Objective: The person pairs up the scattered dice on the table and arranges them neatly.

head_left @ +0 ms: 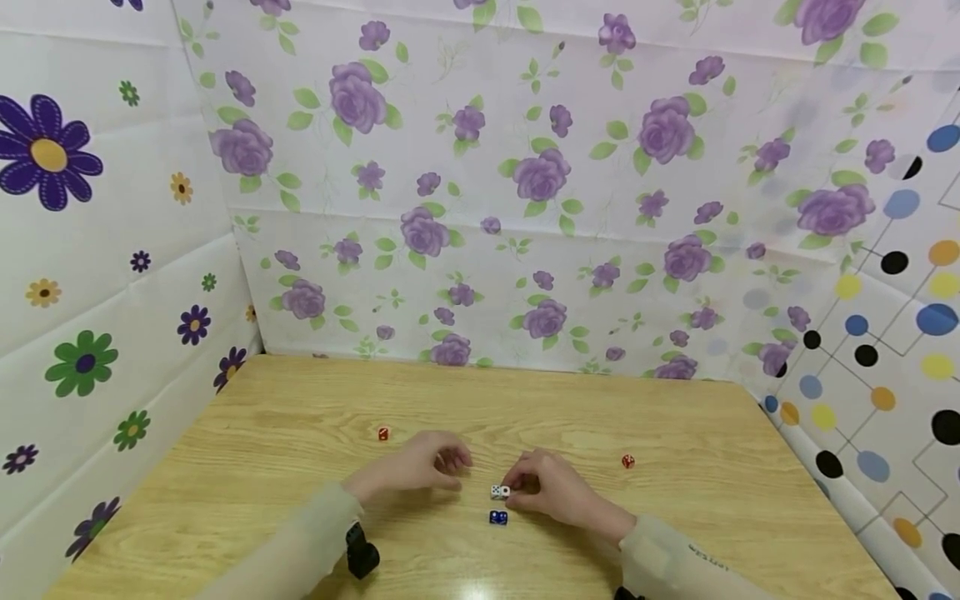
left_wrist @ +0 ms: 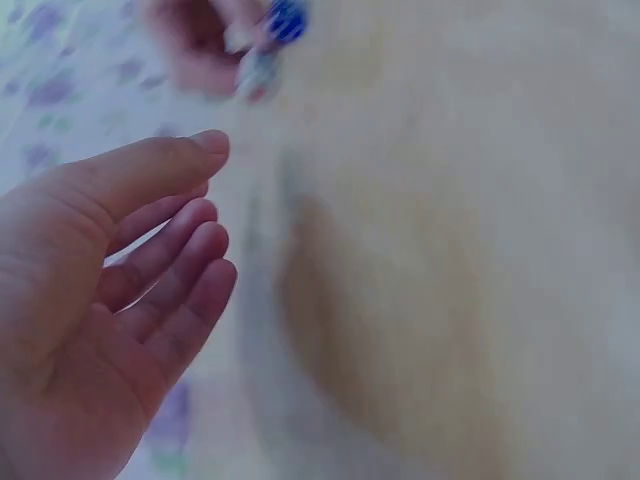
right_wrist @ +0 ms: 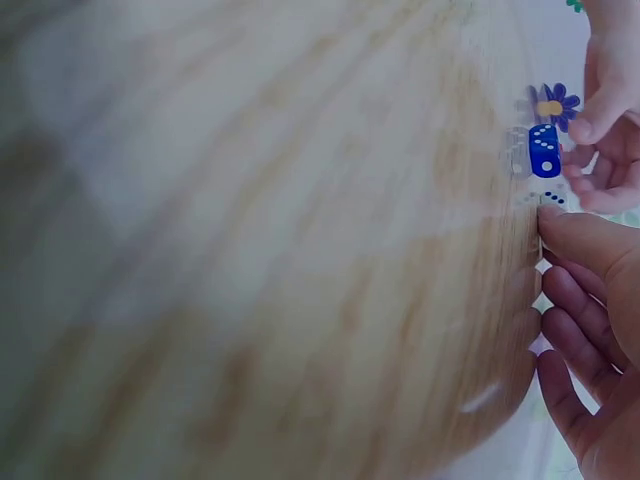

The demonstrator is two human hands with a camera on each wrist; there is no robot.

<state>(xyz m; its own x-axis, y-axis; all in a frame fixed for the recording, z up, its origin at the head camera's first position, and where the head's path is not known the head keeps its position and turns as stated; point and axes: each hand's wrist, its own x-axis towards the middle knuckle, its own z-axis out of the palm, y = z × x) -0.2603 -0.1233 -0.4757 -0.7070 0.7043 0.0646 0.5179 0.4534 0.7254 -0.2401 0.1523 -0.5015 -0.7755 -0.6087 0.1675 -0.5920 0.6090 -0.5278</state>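
Note:
Two white dice (head_left: 496,492) sit side by side near the table's middle. My right hand (head_left: 551,489) pinches the right-hand one, thumb and index finger at its near and far sides. In the right wrist view the thumb tip overlaps the white die (right_wrist: 553,197). Just nearer to me lies a pair of blue dice (head_left: 498,517), also edge to edge, apart from my fingers. My left hand (head_left: 423,461) hovers left of the white dice, fingers loosely bent and thumb apart, with nothing between them, as the left wrist view also shows.
A red die (head_left: 383,433) lies beyond my left hand, and another red die (head_left: 628,461) lies to the right of my right hand. The wooden table (head_left: 300,400) meets flower-printed cloth (head_left: 480,275) at the back, with patterned cloths on both sides.

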